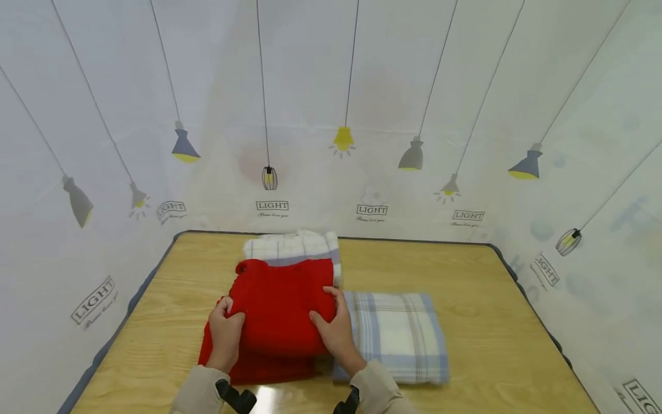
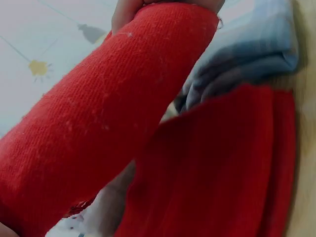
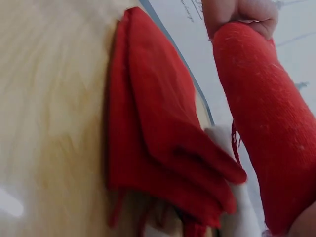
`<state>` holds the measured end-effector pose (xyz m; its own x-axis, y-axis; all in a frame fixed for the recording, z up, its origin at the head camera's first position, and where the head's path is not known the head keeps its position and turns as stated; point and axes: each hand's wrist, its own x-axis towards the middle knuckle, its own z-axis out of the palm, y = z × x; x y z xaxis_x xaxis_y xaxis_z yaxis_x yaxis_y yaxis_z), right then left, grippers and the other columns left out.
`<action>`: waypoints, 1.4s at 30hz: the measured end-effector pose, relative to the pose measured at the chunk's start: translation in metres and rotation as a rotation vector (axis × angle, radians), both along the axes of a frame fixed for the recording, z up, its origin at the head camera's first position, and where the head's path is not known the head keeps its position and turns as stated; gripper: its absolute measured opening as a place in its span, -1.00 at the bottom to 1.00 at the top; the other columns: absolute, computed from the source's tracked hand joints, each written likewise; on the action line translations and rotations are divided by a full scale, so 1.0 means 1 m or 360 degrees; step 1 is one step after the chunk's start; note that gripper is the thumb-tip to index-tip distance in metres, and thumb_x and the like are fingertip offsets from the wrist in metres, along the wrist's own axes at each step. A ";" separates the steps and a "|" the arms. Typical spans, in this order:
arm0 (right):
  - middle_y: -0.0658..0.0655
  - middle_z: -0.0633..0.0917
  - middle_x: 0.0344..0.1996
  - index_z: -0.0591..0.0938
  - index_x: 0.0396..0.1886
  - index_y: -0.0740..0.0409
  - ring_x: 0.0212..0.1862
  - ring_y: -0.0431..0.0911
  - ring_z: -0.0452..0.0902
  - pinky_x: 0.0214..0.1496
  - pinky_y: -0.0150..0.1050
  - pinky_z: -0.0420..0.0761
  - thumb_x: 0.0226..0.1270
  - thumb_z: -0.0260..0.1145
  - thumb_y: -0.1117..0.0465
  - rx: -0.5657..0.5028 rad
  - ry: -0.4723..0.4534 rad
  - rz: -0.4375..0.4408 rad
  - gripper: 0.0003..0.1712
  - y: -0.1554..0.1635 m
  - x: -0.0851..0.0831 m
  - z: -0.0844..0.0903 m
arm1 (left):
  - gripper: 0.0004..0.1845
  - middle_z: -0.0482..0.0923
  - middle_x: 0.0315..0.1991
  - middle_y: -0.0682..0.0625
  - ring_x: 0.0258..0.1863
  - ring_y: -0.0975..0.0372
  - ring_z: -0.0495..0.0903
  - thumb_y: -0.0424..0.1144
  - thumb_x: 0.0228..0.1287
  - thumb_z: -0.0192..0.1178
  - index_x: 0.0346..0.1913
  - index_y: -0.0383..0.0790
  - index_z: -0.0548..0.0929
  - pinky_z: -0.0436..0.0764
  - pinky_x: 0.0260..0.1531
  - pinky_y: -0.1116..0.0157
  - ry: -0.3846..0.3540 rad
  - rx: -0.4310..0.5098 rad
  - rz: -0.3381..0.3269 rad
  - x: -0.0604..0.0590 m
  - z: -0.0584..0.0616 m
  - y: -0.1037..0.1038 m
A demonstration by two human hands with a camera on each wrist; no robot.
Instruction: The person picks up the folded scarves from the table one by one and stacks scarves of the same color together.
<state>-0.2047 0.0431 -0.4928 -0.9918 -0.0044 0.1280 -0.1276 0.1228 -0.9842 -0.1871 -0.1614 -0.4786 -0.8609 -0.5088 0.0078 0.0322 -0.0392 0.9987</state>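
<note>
Both hands hold a red knitted cloth (image 1: 279,313) by the two ends of a fold lifted off its lower layers: the left hand (image 1: 225,333) pinches the left end with fingers curled under and thumb on top, and the right hand (image 1: 336,330) grips the right end the same way, so the raised strip hangs taut between them, probably to keep the fold line straight. The wrist views show this lifted band as a rounded roll with the flat red layers lying on the wooden table (image 1: 491,322) beneath it. Just beyond the right fingers, touching the red cloth's edge, lies a folded blue-and-white plaid towel (image 1: 395,336), squared to the table's near side; beyond both sets of fingertips, partly under the red cloth's far edge, sits a folded white checked towel (image 1: 292,247). The red layers under the left fingers stick out unevenly, with a loose corner and frayed threads. Bare table lies left of the left fingers and well to the right past the plaid towel, while the white curtain printed with lamps (image 1: 362,115) closes in the table's far and side edges.
</note>
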 end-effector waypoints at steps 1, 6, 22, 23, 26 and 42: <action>0.21 0.48 0.17 0.39 0.22 0.14 0.07 0.03 0.44 0.11 -0.12 0.44 0.15 0.32 0.40 0.0005 0.0011 0.0015 -0.40 -0.004 0.002 -0.001 | -0.69 0.01 -0.63 0.10 -0.49 0.23 0.15 -0.70 -0.18 -0.15 -0.60 -0.22 0.10 0.06 -0.53 0.35 0.0032 0.0011 0.0028 0.003 -0.001 -0.003; 0.18 0.49 0.14 0.38 0.21 0.10 0.04 0.01 0.45 0.08 -0.14 0.46 0.17 0.32 0.39 0.0017 0.0046 0.0084 -0.40 -0.020 0.010 -0.007 | -0.70 0.03 -0.65 0.11 -0.53 0.27 0.17 -0.71 -0.22 -0.17 -0.61 -0.25 0.10 0.05 -0.56 0.35 0.0065 0.0010 0.0109 0.013 -0.006 -0.018; 0.20 0.57 -0.02 0.40 0.16 0.15 -0.12 -0.05 0.53 -0.10 -0.21 0.51 0.14 0.35 0.23 0.0340 -0.0023 0.0157 -0.43 -0.027 0.016 -0.038 | -0.70 0.03 -0.68 0.10 -0.60 0.29 0.15 -0.64 -0.24 -0.14 -0.66 -0.16 0.12 0.10 -0.57 0.38 -0.0318 -0.0119 0.0165 0.027 -0.042 -0.042; 0.19 0.57 -0.03 0.39 0.16 0.15 -0.14 -0.07 0.53 -0.11 -0.22 0.51 0.16 0.35 0.22 0.0349 -0.0029 0.0171 -0.43 -0.027 0.015 -0.039 | -0.70 0.03 -0.68 0.09 -0.61 0.29 0.14 -0.63 -0.25 -0.13 -0.66 -0.16 0.12 0.10 -0.57 0.38 -0.0330 -0.0168 0.0177 0.027 -0.043 -0.042; 0.18 0.59 -0.08 0.37 0.15 0.14 -0.20 -0.10 0.54 -0.16 -0.25 0.51 0.18 0.34 0.16 0.0374 -0.0059 0.0213 -0.44 -0.026 0.013 -0.041 | -0.72 0.05 -0.69 0.08 -0.61 0.25 0.14 -0.59 -0.27 -0.11 -0.67 -0.14 0.13 0.10 -0.57 0.36 -0.0379 -0.0354 0.0206 0.026 -0.044 -0.044; 0.16 0.54 -0.11 0.33 0.10 0.12 -0.09 -0.02 0.43 -0.08 -0.13 0.47 0.16 0.36 0.09 0.0694 -0.0016 0.0166 -0.43 -0.028 0.018 -0.047 | -0.93 0.15 -0.66 -0.02 -0.62 0.14 0.18 -0.40 -0.17 -0.11 -0.59 -0.19 0.24 0.18 -0.61 0.28 -0.0766 -0.0984 -0.0111 0.021 -0.041 -0.052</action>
